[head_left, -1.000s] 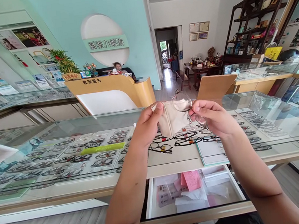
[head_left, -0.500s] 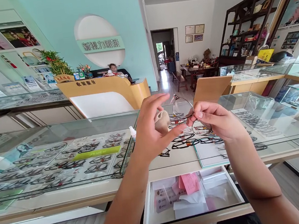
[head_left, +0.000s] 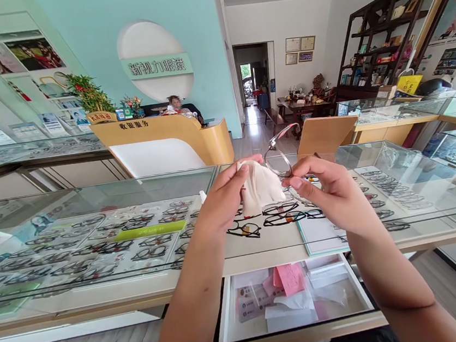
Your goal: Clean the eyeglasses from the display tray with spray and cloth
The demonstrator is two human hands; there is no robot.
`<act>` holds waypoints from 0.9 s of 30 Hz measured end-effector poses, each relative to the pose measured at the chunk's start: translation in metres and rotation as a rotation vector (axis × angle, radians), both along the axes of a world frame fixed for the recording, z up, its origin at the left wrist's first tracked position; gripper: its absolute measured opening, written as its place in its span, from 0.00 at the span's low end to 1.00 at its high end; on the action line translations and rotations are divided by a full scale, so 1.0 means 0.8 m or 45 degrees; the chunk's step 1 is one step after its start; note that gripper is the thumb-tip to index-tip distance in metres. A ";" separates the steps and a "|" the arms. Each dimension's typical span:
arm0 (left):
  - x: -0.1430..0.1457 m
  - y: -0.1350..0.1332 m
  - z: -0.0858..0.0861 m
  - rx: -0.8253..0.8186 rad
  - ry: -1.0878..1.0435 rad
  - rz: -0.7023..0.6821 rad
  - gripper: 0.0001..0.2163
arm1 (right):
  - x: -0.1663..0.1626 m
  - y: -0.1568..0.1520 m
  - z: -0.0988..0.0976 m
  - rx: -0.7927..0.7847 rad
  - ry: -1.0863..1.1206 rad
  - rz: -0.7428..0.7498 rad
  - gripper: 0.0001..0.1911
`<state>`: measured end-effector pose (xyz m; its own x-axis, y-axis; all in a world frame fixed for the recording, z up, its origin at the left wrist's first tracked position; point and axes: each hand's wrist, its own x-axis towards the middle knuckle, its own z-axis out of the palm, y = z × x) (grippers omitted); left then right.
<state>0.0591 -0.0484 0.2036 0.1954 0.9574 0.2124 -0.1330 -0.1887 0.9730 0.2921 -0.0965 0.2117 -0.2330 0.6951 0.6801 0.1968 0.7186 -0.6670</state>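
Observation:
My left hand (head_left: 228,195) is closed on a cream cloth (head_left: 263,186), thumb on top, with its folds hanging toward the right. In my right hand (head_left: 327,190) a pair of eyeglasses (head_left: 270,160) is pinched near the bridge between thumb and fingers. One round lens and a raised temple show clearly; the other lens is mostly hidden behind the hand. The cloth's edge is close to the near lens; whether they touch I cannot tell. Below the hands, several dark-framed glasses (head_left: 285,218) lie in the glass display case (head_left: 237,249).
An open drawer (head_left: 224,317) with papers and pink slips juts out below the counter. Another glass case (head_left: 80,286) full of frames stands to the left. Ahead are a yellow-fronted reception desk (head_left: 216,139) with a person behind it, and a brown board (head_left: 326,132).
My left hand has turned from spread fingers to a grip, and the cloth now hangs unfolded beside the glasses. The glasses have tilted, their temple showing higher up.

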 end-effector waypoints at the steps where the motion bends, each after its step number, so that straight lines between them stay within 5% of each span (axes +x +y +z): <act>1: 0.001 0.000 0.000 -0.013 -0.031 0.008 0.25 | -0.002 0.000 -0.001 -0.001 -0.010 -0.014 0.11; 5: 0.005 -0.006 0.009 -0.100 -0.253 -0.068 0.24 | -0.014 0.007 -0.008 0.038 -0.101 -0.127 0.10; 14: 0.018 -0.022 0.022 -0.288 -0.438 -0.298 0.19 | -0.061 0.005 -0.031 0.657 -0.773 -0.863 0.11; 27: 0.025 -0.028 0.016 -0.273 -0.385 -0.361 0.20 | -0.068 0.014 -0.037 0.709 -0.970 -1.038 0.10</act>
